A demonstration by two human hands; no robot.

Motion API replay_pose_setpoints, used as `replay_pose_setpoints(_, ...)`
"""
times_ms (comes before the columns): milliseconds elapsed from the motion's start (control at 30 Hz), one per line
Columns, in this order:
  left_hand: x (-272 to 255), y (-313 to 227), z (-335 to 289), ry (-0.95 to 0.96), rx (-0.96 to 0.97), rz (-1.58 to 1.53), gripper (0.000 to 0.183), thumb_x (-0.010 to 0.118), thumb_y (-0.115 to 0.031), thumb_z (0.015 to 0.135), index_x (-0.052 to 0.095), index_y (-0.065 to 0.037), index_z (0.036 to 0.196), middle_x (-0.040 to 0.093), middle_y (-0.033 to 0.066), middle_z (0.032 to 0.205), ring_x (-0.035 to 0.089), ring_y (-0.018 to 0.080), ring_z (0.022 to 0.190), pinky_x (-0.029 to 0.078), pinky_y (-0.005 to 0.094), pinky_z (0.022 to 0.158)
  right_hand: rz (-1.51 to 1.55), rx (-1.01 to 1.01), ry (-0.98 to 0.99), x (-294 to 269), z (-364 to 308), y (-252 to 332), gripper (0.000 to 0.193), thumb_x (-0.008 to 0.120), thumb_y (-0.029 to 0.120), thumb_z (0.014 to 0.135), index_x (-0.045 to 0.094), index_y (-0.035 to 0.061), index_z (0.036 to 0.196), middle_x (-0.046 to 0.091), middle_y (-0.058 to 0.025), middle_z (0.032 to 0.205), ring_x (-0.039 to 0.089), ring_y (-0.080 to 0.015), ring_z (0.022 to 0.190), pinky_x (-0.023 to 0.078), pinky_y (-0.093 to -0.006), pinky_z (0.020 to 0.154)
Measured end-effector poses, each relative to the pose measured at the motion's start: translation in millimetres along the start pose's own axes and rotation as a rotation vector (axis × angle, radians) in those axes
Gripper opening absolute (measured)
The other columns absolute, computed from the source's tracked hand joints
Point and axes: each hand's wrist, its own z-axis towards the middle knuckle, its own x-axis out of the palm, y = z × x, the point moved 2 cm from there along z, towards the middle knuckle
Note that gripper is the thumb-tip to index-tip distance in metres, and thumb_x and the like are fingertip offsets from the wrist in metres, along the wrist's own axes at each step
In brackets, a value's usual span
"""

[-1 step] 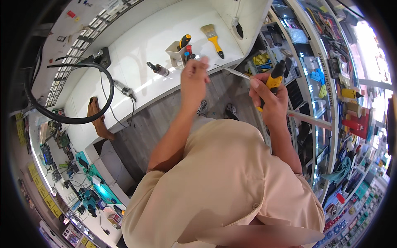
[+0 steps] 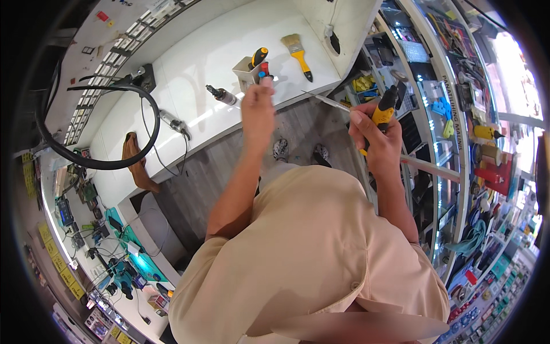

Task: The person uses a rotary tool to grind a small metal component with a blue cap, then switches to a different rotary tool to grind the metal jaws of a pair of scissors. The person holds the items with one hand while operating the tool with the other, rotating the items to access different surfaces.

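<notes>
My right hand [image 2: 375, 135] is closed, held out over the floor in front of my body. It grips slim silver tweezers [image 2: 329, 101], whose points reach left toward the bench edge, and a yellow-and-black handled tool [image 2: 382, 114], whose working end I cannot make out. My left hand [image 2: 258, 114] is smeared by motion near the bench's front edge, beside a small beige tool holder [image 2: 245, 73]. A yellow-and-black screwdriver handle [image 2: 259, 56] stands in the holder. Red and blue tops show just beyond my left fingertips.
On the white bench [image 2: 189, 63] lie a yellow-handled brush [image 2: 298, 55], a dark-topped bottle [image 2: 221, 94] and a brown cloth-like piece [image 2: 136, 160]. A black ring-shaped tube [image 2: 97, 165] hangs at the left. Glass shelves [image 2: 432, 109] packed with goods line the right side.
My left hand has drawn slightly left and down, away from the tweezers' points. My right hand, still gripping its tools, has shifted a little to the right.
</notes>
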Motion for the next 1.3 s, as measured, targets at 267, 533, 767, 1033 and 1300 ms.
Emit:
replay_pose_setpoints(267,-84.1,7.1,16.4,-0.045,0.174,0.208,0.05,0.051,-0.046,0.107,0.065,-0.002,0.087,0.055,0.0021,0.079,0.053,0.0154,0.078,0.044,0.0323,0.083,-0.456,-0.03,0.172,82.2,91.9,-49.1,0.028,0.072,0.029,0.093,0.071,0.0024,0.102,0.07,0.0,0.075,0.053,-0.0069,0.056,0.042,-0.026,0.053)
replay_pose_setpoints(533,-102.4,4.2,-2.3,-0.149,0.227,0.109,0.036,0.052,-0.034,0.107,0.065,-0.001,0.111,0.054,0.0003,0.077,0.051,0.0098,0.074,0.044,0.0248,0.072,-0.905,-0.112,0.267,143.4,162.8,-109.2,0.05,0.068,0.043,0.09,0.068,-0.0001,0.116,0.072,-0.0229,0.095,0.07,-0.0373,0.09,0.055,-0.0446,0.079)
replay_pose_setpoints(767,-132.3,32.3,4.2,-0.231,0.123,0.069,0.028,0.051,-0.031,0.109,0.059,-0.007,0.098,0.041,-0.0051,0.064,0.038,0.006,0.055,0.035,0.0249,0.051,-0.959,-0.118,0.218,139.3,146.3,-93.0,0.057,0.068,0.05,0.093,0.066,0.0034,0.125,0.072,-0.0211,0.09,0.07,-0.0347,0.085,0.054,-0.0437,0.076)
replay_pose_setpoints(1033,-95.3,54.1,19.5,0.099,0.202,0.019,0.032,0.047,-0.03,0.109,0.049,-0.008,0.086,0.046,0.0021,0.078,0.051,0.0146,0.074,0.042,0.0303,0.074,-0.559,-0.11,0.046,82.5,83.6,-79.6,0.041,0.077,0.042,0.09,0.069,0.0024,0.1,0.064,-0.014,0.072,0.055,-0.0203,0.064,0.05,-0.0388,0.065)
replay_pose_setpoints(1300,-9.2,64.7,16.4,0.686,-0.015,0.022,0.03,0.051,-0.031,0.109,0.048,-0.01,0.087,0.046,0.001,0.078,0.045,0.0099,0.067,0.041,0.0282,0.067,-0.33,0.054,-0.216,-3.3,7.6,-93.1,0.041,0.078,0.042,0.091,0.066,0.0022,0.092,0.058,-0.0056,0.067,0.05,-0.0154,0.062,0.044,-0.0346,0.06)
